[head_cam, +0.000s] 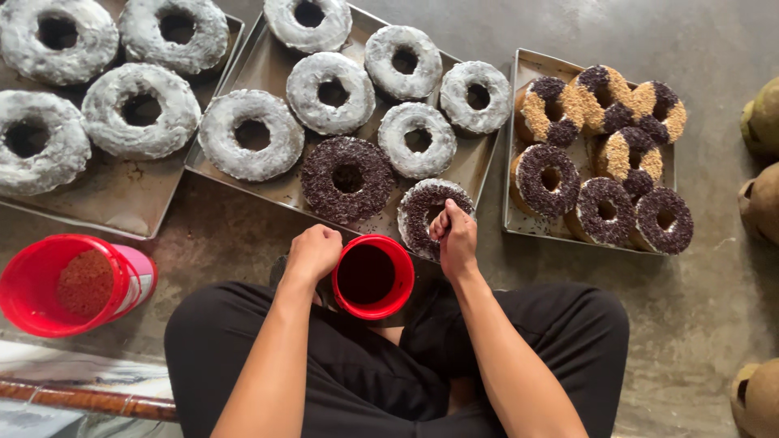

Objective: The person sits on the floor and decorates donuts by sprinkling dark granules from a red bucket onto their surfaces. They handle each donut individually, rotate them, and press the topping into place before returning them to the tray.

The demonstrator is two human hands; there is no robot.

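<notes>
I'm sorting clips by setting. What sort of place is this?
Probably a small, informal doughnut-making spot, worked on the floor. Metal trays of glazed and sprinkled doughnuts sit on bare concrete; the right hand hovers over a half-sprinkled doughnut, the left hand beside a red cup.

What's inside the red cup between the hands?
The red cup holds something dark, probably chocolate sprinkles. Its depth is shadowed, so how full it is cannot be seen.

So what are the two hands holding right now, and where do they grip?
The left hand grips the round red plastic cup at its rim. The right hand is pinched shut above a half-sprinkled doughnut; what it holds is hidden.
</notes>
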